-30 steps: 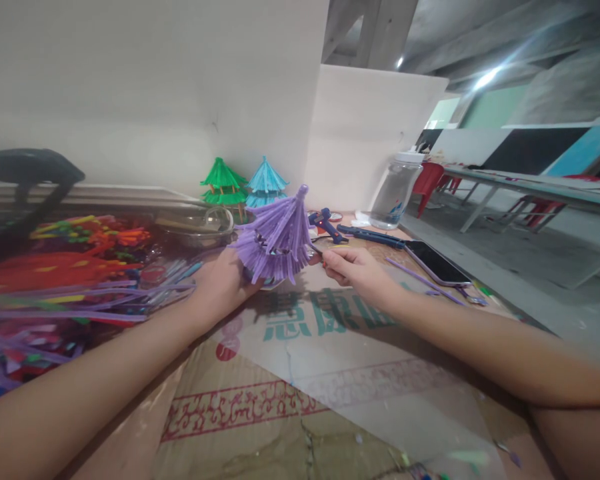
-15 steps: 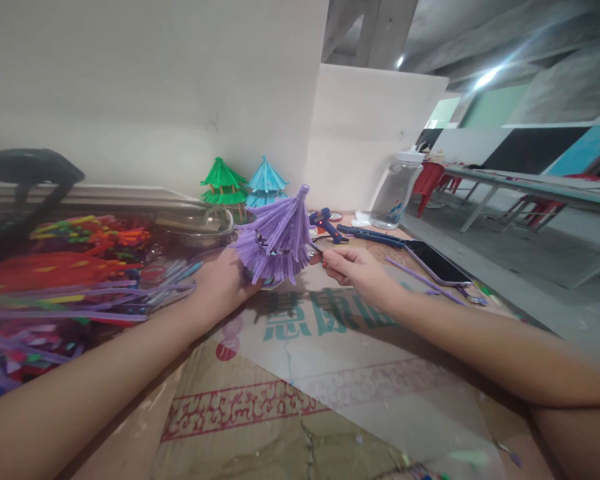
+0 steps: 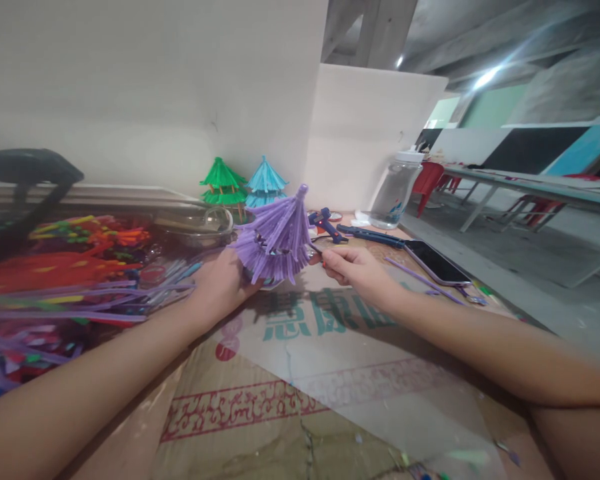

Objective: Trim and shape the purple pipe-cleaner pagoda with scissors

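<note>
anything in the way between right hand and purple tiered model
Only the thin dark item pinched in the right hand shows in the gap to the purple tiered model; nothing else visible blocks it.

My table (image 3: 125, 430) is tan with a printed sheet (image 3: 240, 408) down in front of me, and there's a messy heap of pipe cleaners (image 3: 100, 313) over on my left. Along the back I've got a green model (image 3: 223, 181) and a blue model (image 3: 266, 179) side by side, then a glue gun (image 3: 329, 225) and a bottle (image 3: 394, 193). Over on the right sits my phone (image 3: 437, 261), with a purple strip (image 3: 417, 277) just beside it.
</note>
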### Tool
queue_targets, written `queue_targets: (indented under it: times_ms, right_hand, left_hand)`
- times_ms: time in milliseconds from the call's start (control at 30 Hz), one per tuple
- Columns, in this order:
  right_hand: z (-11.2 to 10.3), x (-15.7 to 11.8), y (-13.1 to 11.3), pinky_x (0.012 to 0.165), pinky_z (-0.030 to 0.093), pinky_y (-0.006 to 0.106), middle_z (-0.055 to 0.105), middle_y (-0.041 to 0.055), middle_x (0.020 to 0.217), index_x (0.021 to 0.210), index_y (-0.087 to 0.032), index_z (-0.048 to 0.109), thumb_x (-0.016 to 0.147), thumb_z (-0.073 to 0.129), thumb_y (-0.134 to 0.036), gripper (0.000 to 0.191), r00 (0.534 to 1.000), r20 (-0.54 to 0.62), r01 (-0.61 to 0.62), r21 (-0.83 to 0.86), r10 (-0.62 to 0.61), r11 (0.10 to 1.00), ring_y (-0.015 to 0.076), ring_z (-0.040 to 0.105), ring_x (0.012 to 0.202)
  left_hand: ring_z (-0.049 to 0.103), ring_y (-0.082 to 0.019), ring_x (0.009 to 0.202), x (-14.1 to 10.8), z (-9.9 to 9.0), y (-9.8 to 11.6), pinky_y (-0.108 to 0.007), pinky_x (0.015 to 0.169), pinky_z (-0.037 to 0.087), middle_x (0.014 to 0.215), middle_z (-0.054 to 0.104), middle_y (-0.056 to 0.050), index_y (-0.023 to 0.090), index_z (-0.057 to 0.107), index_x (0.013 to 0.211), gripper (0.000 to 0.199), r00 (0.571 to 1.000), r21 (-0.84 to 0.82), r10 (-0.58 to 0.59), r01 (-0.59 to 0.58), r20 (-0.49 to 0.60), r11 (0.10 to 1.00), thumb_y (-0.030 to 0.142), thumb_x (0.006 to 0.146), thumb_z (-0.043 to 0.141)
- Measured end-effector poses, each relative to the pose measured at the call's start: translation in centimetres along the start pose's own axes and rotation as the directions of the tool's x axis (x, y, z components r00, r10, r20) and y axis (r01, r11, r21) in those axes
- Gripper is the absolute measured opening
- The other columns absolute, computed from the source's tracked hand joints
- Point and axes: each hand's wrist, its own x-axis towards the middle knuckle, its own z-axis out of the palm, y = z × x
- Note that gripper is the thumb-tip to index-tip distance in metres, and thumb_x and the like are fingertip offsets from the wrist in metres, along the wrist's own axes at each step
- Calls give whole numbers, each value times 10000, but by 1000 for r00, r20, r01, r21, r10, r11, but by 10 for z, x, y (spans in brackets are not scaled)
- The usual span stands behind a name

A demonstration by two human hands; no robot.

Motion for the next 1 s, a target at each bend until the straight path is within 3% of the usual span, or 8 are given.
queue_targets:
  times_ms: [133,267,400,600,767,867,1000]
  right_hand:
    - [-1,1,0,570,163,325,338,-83,639,989,-135,806,904,737,-724,600,1000,-5,3,-40,-3,999,119,266,592]
    - [-1,0,-3,585,194,326,365,-74,651,1031,-117,815,891,735,-697,603,999,-32,14,-95,-17,995,127,300,614]
    - [-1,-1,-6,600,195,334,366,-71,652,1044,-105,829,903,710,-696,619,1000,13,16,-133,-15,991,128,306,618]
    - [-1,-1,-4,600,175,334,347,-72,666,1036,-120,807,897,704,-750,653,1000,-6,16,-77,-16,997,127,272,616]
    - [-1,0,-3,605,196,328,357,-67,664,1030,-132,800,884,713,-754,645,999,-29,30,-85,-32,996,135,292,624]
    - [-2,0,-4,621,229,328,372,-54,655,1027,-139,821,912,698,-705,590,997,-43,54,-172,-63,984,153,342,650]
    - [-7,1,-10,647,282,331,521,2,706,977,-174,839,940,683,-605,459,990,-37,120,-326,-139,938,177,428,702]
  left_hand:
    - [706,-416,1291,0,0,-1,-604,1075,630,1403,718,-178,230,628,1487,548,999,63,-6,4,33,998,474,997,664]
    - [714,-415,1275,0,0,-1,-612,1125,604,1399,715,-174,230,618,1503,572,999,66,-20,18,41,998,472,988,679]
    - [724,-411,1258,0,0,1,-620,1176,572,1386,717,-182,205,614,1499,575,999,53,-24,23,23,998,480,998,678]
    - [705,-402,1329,-1,3,2,-587,1170,577,1479,694,-176,219,582,1539,593,999,10,13,-13,-42,1000,466,1009,681]
    - [718,-383,1308,-1,4,1,-582,1192,565,1459,705,-168,218,580,1547,603,999,11,-13,14,-34,1000,465,1007,687]
    - [718,-388,1306,-1,2,1,-596,1195,564,1434,713,-168,220,588,1535,585,1000,19,-13,13,-13,1000,461,1008,675]
    - [718,-396,1300,0,0,2,-606,1203,563,1371,739,-155,238,639,1469,521,1000,10,12,-12,-13,1000,430,987,686]
